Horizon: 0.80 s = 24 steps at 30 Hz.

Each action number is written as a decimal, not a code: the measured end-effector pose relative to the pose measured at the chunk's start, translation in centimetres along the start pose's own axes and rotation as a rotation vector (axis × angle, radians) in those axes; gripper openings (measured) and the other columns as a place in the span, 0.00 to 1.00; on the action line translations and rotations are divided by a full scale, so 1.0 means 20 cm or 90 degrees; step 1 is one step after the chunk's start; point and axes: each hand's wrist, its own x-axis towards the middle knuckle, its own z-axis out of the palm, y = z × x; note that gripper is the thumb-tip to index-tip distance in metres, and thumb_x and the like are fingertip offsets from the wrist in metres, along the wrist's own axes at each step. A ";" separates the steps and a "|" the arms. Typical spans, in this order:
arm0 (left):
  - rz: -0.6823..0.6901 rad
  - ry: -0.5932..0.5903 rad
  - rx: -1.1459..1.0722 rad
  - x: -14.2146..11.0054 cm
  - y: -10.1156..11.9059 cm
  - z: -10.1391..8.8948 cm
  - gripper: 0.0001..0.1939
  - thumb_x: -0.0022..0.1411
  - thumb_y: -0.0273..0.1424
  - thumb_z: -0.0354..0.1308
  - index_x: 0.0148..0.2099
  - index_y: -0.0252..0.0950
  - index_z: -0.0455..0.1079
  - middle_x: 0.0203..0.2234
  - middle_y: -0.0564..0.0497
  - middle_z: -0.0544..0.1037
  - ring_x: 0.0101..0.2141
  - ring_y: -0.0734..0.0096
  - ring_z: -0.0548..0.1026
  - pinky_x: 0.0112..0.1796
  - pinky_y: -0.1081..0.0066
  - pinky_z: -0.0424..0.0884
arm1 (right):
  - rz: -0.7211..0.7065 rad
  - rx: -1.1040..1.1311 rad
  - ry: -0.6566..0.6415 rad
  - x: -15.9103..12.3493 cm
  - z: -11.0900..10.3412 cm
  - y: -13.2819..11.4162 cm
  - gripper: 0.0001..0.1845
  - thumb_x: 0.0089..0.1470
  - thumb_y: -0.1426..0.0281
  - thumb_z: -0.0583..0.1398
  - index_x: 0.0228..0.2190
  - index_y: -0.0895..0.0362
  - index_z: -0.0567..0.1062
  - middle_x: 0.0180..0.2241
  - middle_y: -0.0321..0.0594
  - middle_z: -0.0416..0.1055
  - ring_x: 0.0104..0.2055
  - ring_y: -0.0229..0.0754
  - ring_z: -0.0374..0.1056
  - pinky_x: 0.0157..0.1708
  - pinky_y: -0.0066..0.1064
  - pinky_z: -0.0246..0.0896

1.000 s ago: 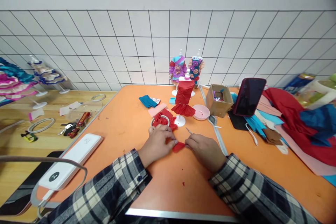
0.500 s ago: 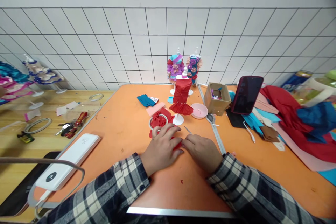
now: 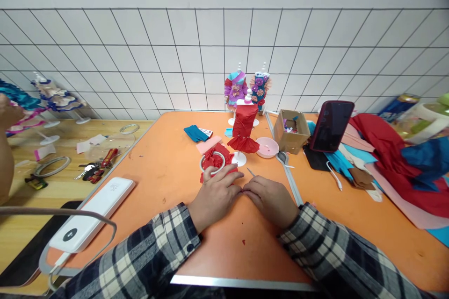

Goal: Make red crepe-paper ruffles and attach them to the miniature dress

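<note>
My left hand (image 3: 215,196) rests on the orange table, its thumb and fingertips closed on a small piece of red fabric, mostly hidden. Against its fingertips, my right hand (image 3: 270,198) pinches at the same spot. A thin pointed metal tip (image 3: 250,172) sticks out behind the right fingers; its remaining part is hidden. Just beyond the left fingers lie crumpled red fabric (image 3: 214,152) and a pale ring (image 3: 223,162). Behind the hands, a small mannequin in a red dress (image 3: 244,126) stands upright on a white round base (image 3: 240,159).
A pink dish (image 3: 267,148) and a cardboard box (image 3: 291,138) stand right of the mannequin. Farther right are a propped phone (image 3: 331,126) and piled fabric (image 3: 382,159). A white power bank (image 3: 93,215) lies left. Another person's arm (image 3: 5,159) shows at the left edge.
My left fingers have drawn in closer to the right fingertips, and less red fabric shows between them. Another person's arm has come into view at far left.
</note>
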 end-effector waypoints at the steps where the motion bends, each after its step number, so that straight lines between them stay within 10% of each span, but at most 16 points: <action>1: -0.005 -0.009 -0.006 0.00 0.00 -0.01 0.12 0.68 0.30 0.52 0.36 0.42 0.77 0.50 0.53 0.77 0.58 0.57 0.65 0.53 0.53 0.49 | 0.005 0.036 0.015 0.00 0.00 0.01 0.11 0.62 0.65 0.55 0.38 0.53 0.77 0.37 0.39 0.75 0.36 0.38 0.70 0.31 0.26 0.58; 24: -0.027 -0.019 -0.078 0.01 0.01 -0.03 0.10 0.64 0.31 0.55 0.36 0.42 0.78 0.46 0.50 0.79 0.55 0.54 0.68 0.57 0.45 0.42 | 0.021 -0.020 -0.040 0.00 0.00 -0.02 0.12 0.63 0.66 0.54 0.36 0.53 0.78 0.35 0.40 0.75 0.36 0.39 0.70 0.31 0.27 0.55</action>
